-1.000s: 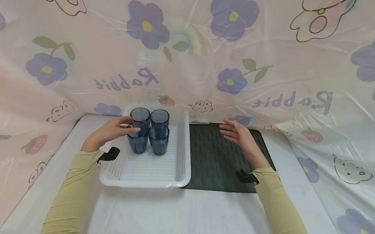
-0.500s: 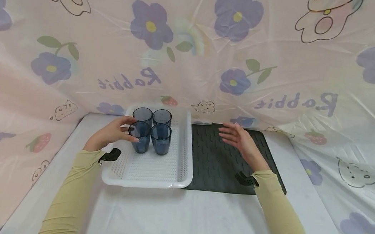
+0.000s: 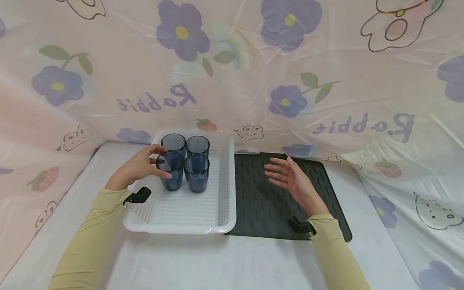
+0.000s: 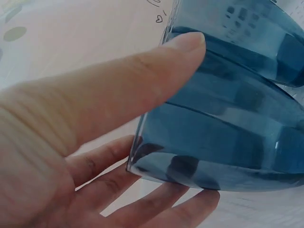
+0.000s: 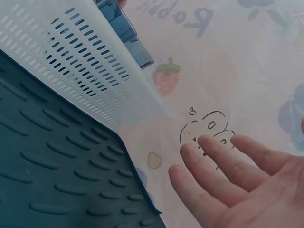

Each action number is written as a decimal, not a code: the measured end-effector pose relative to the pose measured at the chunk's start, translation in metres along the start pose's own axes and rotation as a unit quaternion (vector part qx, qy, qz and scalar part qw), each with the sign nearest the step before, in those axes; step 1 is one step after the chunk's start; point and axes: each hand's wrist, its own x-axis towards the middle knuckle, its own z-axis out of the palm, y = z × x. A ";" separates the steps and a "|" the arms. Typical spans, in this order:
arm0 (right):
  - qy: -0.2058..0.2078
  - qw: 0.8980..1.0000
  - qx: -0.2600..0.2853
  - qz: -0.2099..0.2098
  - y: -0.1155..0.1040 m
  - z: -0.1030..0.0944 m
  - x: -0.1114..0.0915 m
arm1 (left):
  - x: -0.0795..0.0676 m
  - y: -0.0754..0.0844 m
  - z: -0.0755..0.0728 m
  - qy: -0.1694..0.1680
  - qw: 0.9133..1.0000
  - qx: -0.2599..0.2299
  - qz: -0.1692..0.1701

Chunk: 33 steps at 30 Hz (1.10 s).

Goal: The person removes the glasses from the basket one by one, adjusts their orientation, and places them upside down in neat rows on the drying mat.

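Four-sided white basket (image 3: 180, 213) stands on the left, with several blue-tinted drinking glasses upright and close together in its back left part. My left hand (image 3: 139, 168) holds the front left glass (image 3: 170, 179) from its left side. In the left wrist view, the thumb lies along the near side of this glass (image 4: 213, 128) and the fingers reach round the other side. The front right glass (image 3: 196, 174) is close beside it. My right hand (image 3: 291, 177) hovers over the dark ribbed mat (image 3: 259, 213), fingers spread and relaxed, holding nothing.
Two more glasses, the back left one (image 3: 173, 142) and the back right one (image 3: 198, 145), stand behind the front pair. The basket's right wall (image 3: 229, 185) borders the mat. A white cloth (image 3: 248, 270) covers the table; a printed curtain (image 3: 236, 74) hangs behind.
My left thumb has moved down from the front left glass's rim to its front side, and the fingers now hold it. My right hand has shifted slightly left and down.
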 end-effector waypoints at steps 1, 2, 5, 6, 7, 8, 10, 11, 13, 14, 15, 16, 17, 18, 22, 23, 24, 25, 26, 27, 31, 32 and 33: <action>0.000 1.000 0.001 0.002 0.001 0.000 0.000 | 0.000 -0.001 0.000 0.002 1.000 0.005 -0.002; 0.002 1.000 0.004 0.005 0.002 0.001 0.000 | 0.001 -0.001 0.001 0.004 1.000 0.007 -0.003; 0.004 1.000 0.006 0.013 0.004 0.002 0.000 | 0.000 -0.001 0.002 0.007 1.000 0.016 -0.004; 0.006 1.000 0.009 0.015 0.005 0.002 0.000 | -0.001 -0.001 0.003 0.008 1.000 0.017 -0.007; 0.007 1.000 0.011 0.016 0.006 0.003 0.000 | -0.002 0.000 0.003 0.009 1.000 0.021 -0.006; 0.007 1.000 0.012 0.017 0.006 0.003 -0.001 | -0.002 0.001 0.004 0.011 1.000 0.025 -0.008; 0.005 1.000 0.016 0.015 0.006 0.003 -0.001 | -0.004 0.002 0.004 0.017 0.999 0.033 -0.009; 0.004 1.000 0.018 0.014 0.006 0.003 -0.001 | -0.004 0.002 0.005 0.019 0.999 0.039 -0.008; 0.001 1.000 0.020 0.011 0.006 0.004 -0.001 | -0.004 0.002 0.005 0.026 0.998 0.052 -0.002; 0.000 1.000 0.021 0.010 0.005 0.004 0.000 | -0.003 0.001 0.005 0.029 0.998 0.058 -0.001; -0.001 1.000 0.022 0.010 0.005 0.004 0.000 | -0.003 0.001 0.005 0.032 0.997 0.065 0.002; -0.002 1.000 0.022 0.010 0.006 0.005 0.001 | -0.003 0.000 0.005 0.035 0.997 0.070 0.003; -0.003 1.000 0.022 0.011 0.006 0.005 0.002 | -0.004 0.000 0.005 0.038 0.997 0.074 0.004; -0.004 1.000 0.024 0.012 0.006 0.005 0.003 | -0.004 -0.001 0.005 0.041 0.996 0.077 0.004; -0.002 1.000 0.026 0.014 0.007 0.005 0.004 | -0.004 -0.002 0.005 0.050 0.995 0.089 0.004; -0.001 1.000 0.027 0.014 0.007 0.005 0.004 | -0.004 -0.003 0.004 0.051 0.995 0.089 0.003; -0.001 1.000 0.026 0.013 0.007 0.005 0.003 | -0.005 -0.003 0.004 0.052 0.995 0.089 0.003; 0.000 1.000 0.027 0.013 0.007 0.004 0.003 | -0.005 -0.003 0.004 0.054 0.995 0.088 0.001; 0.000 1.000 0.028 0.012 0.007 0.004 0.003 | -0.006 -0.003 0.004 0.054 0.995 0.083 -0.001; 0.000 0.999 0.029 0.012 0.007 0.004 0.002 | -0.007 -0.003 0.003 0.053 0.996 0.076 -0.002; -0.003 0.999 0.033 0.010 0.006 0.004 0.001 | -0.013 -0.002 0.003 0.056 0.997 0.045 -0.008; -0.005 0.999 0.034 0.009 0.006 0.004 0.001 | -0.015 -0.001 0.003 0.058 0.998 0.037 -0.008; -0.006 0.999 0.034 0.008 0.006 0.004 0.000 | -0.017 0.000 0.003 0.062 0.997 0.033 -0.008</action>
